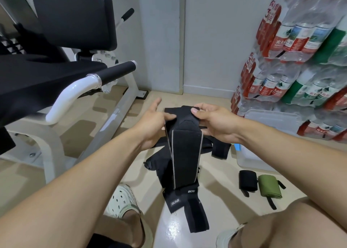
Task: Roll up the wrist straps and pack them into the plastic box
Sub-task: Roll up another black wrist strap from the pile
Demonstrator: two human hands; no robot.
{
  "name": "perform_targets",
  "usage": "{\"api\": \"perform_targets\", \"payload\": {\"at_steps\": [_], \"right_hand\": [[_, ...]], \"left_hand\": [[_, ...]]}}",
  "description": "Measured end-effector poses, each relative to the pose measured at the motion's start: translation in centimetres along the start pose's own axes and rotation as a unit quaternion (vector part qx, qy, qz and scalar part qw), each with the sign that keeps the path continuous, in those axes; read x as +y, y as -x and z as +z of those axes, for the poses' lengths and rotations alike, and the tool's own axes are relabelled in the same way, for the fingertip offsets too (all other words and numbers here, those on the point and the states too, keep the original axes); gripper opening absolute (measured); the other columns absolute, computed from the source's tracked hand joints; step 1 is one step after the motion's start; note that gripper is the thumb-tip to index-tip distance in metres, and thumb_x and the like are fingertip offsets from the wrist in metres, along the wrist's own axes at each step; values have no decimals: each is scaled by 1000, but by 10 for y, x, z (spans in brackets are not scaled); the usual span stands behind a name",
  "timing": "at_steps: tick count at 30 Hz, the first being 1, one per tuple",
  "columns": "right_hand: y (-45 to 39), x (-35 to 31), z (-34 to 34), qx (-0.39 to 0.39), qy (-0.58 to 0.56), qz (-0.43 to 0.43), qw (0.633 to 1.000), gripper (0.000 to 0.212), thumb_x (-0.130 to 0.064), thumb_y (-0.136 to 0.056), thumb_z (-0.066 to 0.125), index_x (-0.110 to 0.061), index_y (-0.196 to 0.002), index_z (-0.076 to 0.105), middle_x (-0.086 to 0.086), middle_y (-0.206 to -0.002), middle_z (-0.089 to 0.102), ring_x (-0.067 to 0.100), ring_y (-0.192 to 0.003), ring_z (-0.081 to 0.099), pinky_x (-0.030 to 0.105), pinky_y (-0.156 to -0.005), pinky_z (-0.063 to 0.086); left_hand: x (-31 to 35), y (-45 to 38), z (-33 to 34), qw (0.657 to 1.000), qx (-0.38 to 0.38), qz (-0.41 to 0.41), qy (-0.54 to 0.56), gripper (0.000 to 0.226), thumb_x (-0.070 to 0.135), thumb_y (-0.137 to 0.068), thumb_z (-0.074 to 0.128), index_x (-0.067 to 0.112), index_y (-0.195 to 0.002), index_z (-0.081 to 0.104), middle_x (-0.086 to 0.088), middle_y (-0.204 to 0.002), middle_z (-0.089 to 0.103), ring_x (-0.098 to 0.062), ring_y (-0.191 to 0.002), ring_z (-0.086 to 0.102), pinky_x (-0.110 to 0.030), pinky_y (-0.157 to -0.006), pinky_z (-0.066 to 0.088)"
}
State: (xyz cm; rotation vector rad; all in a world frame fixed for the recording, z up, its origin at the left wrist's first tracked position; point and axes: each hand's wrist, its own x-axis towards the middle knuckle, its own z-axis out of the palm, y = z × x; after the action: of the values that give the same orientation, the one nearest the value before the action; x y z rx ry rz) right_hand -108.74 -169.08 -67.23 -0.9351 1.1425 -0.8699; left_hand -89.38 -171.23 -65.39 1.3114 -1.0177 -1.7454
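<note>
Both hands pinch top end of black wrist strap (185,153): left hand (155,123), right hand (214,122) (tail hangs free, ready for rolling); plastic box (249,157) waits near.

Pale grey wall (216,41) with white skirting, glossy beige floor (78,127) catching light, white-framed gym machine (120,105) with black pads at left, shrink-wrapped stacks of bottled water (300,60) at right

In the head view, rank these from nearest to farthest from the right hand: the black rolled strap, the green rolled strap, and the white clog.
From the right hand:
1. Black rolled strap, on the floor below the hand.
2. Green rolled strap, just right of the black one.
3. White clog, lower left, on the person's foot.
</note>
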Motion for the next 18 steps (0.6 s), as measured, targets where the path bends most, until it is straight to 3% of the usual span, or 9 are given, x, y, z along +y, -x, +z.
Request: {"api": "perform_targets", "payload": {"at_steps": [4, 7, 11, 15, 18], "right_hand": [[2, -2, -4, 9, 2, -7, 1000, 12, -23, -106, 55, -18, -116, 59, 7, -102, 68, 20, -93, 65, 34, -85, 53], [7, -5, -4, -26, 16, -3, 1000, 4, -22, -106, 55, -19, -107, 57, 4, -92, 65, 14, -81, 64, 26, -72, 55], [12, -4, 2, -50, 81, 12, 995, 6, -21, -105, 56, -17, -110, 57, -5, -74, 59, 4, -59, 54, 17, -55, 46], [8, -2, 6, -4, 109, -9, 994, 7, -23, -105, 57, -18, -110, 58, -7, -63, 50, 7, -53, 40, 21, -55, 34], [5, -5, 4, 32, 36, -17, 999, 6, -24, -104, 59, -21, -109, 61, 1, -78, 57, 17, -70, 46, 28, -65, 36]], "left_hand": [[-6, -1, -5, 998, -6, 27, -50, 67, -15, -99, 46, 25, -152, 44, -12, -116, 73, -32, -105, 70, -35, -72, 62], [-5, -7, -6, 996, 46, 67, -25, 59, -17, -99, 45, 19, -145, 53, -16, -115, 72, -28, -98, 69, -33, -74, 61], [-1, -8, -6, 994, 74, 70, 50, 51, -14, -99, 48, 15, -138, 60, -20, -117, 69, -24, -93, 70, -26, -67, 60], [5, -2, -1, 995, 34, 35, 87, 52, -1, -100, 56, 23, -146, 53, -8, -114, 69, -24, -100, 69, -28, -66, 60], [-1, 1, 2, 1000, 2, -3, 9, 66, 1, -98, 60, 33, -154, 42, -6, -108, 74, -26, -93, 73, -35, -67, 61]]}}
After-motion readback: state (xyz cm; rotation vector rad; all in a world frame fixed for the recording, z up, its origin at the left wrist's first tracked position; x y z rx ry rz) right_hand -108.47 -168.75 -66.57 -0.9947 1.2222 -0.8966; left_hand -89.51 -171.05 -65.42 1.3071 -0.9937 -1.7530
